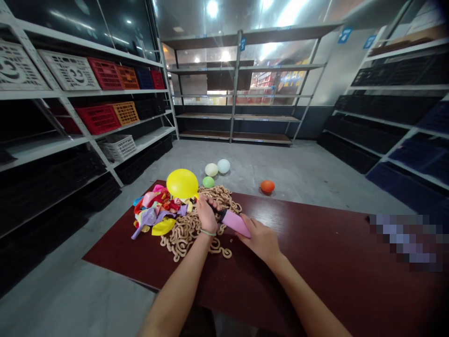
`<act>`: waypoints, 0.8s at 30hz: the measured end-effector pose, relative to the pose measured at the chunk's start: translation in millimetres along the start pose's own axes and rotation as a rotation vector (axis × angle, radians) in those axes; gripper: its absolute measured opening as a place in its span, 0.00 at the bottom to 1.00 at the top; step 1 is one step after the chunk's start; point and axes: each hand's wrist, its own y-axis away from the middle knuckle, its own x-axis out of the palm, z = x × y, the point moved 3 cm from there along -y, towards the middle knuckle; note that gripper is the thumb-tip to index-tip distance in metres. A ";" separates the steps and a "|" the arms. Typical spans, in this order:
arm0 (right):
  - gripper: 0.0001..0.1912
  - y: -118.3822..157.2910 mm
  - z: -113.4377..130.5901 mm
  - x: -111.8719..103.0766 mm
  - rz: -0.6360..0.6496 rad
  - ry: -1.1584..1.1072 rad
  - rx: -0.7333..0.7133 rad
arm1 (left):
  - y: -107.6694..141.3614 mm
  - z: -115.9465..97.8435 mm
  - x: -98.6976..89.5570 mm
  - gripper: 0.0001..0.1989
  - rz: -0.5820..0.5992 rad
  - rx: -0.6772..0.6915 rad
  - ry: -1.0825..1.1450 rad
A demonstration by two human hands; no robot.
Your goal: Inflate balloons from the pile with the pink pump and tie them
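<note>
My left hand (pixel 207 216), fingers closed, is at the neck of an inflated yellow balloon (pixel 182 183), which sticks out to the far left of it. A pink balloon pump (pixel 235 223) with a black end lies slantwise between my hands. My right hand (pixel 261 238) is wrapped round its pink near part; the black end meets my left fingers, which partly hide it. Beneath my left hand spreads a heap of curly tan strands (pixel 185 234). Left of that lies a pile of limp coloured balloons (pixel 149 216).
The dark red table (pixel 301 243) extends to the right, with a blurred-out patch (pixel 403 241) at its far end. On the floor beyond sit an orange balloon (pixel 267 186), a green balloon (pixel 208 182) and two pale balloons (pixel 223 166). Shelves with crates (pixel 98 119) line the room.
</note>
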 end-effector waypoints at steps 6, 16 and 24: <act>0.26 -2.7 -20.6 -9.0 -0.042 0.025 -0.129 | -4.1 -9.9 -2.0 0.17 -0.007 0.009 0.027; 0.25 -1.1 -22.1 -3.7 -0.085 0.096 -0.127 | -15.2 -21.7 -8.3 0.13 -0.128 0.076 0.059; 0.27 -9.7 -3.6 -3.6 -0.069 0.029 -0.131 | -6.0 -7.6 -3.2 0.16 -0.023 0.017 0.023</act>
